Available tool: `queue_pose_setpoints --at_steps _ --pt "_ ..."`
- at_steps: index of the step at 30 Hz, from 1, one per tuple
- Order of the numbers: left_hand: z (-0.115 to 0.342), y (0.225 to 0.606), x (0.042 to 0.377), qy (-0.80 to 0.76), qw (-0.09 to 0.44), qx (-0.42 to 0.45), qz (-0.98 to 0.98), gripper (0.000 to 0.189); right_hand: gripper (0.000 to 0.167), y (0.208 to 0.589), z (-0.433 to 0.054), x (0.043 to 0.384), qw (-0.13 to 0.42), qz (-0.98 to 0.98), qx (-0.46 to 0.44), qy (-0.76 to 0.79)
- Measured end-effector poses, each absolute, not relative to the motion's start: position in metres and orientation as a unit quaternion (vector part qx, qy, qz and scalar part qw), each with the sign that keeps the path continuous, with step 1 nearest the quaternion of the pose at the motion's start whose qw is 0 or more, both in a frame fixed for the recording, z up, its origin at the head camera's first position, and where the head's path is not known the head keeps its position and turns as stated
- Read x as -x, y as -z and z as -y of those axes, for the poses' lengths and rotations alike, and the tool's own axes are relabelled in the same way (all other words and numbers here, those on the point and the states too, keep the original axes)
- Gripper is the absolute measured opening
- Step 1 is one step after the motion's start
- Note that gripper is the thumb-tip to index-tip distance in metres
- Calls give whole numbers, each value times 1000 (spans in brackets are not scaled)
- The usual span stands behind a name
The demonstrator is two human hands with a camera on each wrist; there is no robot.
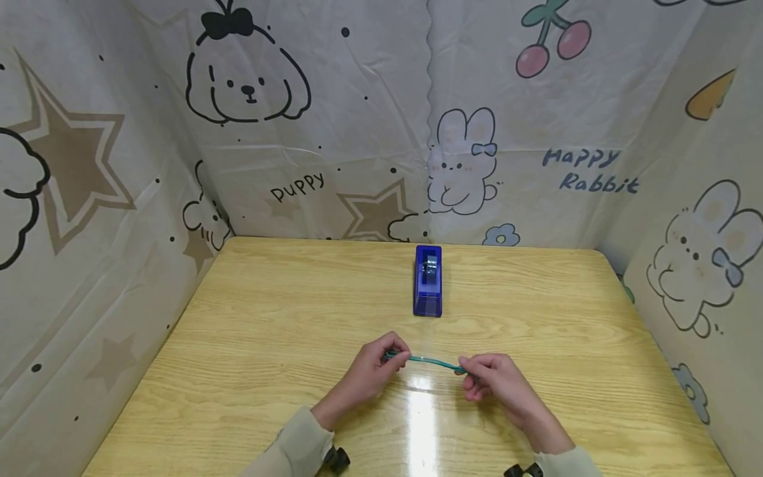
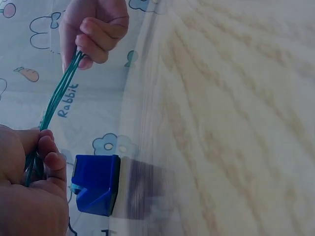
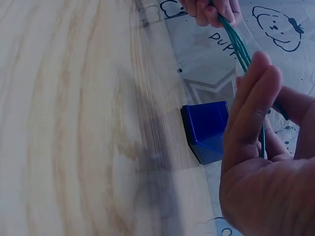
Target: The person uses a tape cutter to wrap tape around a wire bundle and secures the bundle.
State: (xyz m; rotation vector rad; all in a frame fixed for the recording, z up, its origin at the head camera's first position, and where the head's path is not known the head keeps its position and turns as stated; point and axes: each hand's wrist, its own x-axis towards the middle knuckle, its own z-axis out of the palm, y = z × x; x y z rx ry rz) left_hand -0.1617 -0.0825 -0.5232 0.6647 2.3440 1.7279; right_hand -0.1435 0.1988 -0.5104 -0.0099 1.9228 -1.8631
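Note:
A thin bundle of green cord strands [image 1: 435, 362] is stretched between the two hands above the table. My left hand [image 1: 372, 369] pinches one end between thumb and fingers. At the other end my right hand [image 1: 499, 385] pinches the bundle between thumb and forefinger. The left wrist view shows several green strands [image 2: 60, 93] lying side by side. In the right wrist view, loose ends pass beyond the right hand [image 3: 261, 128]. A blue tape dispenser [image 1: 428, 281] stands beyond the hands; a faint clear strip seems to run from it toward the cord.
The wood-grain table [image 1: 286, 298] has its back edge against a printed cloth [image 1: 357, 119], which also hangs at both sides. Light glares off the tabletop between the forearms.

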Motion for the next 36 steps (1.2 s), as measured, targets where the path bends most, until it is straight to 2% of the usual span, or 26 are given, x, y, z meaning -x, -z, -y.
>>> queue_pose_setpoints --at_steps 6,15,24,31,36 --pt "83 525 162 -575 80 -220 -784 13 28 514 -200 143 220 -686 19 693" --pt "83 522 163 -603 134 -159 -770 19 26 512 -199 143 177 -701 9 690" --pt "82 528 171 -620 156 -134 -757 17 31 511 -195 143 158 -696 -6 701" --pt "84 526 171 -614 147 -166 -757 13 33 514 -196 145 154 -705 -3 693" --pt "84 526 169 -606 123 -182 -765 12 43 518 -196 149 190 -714 -21 674"
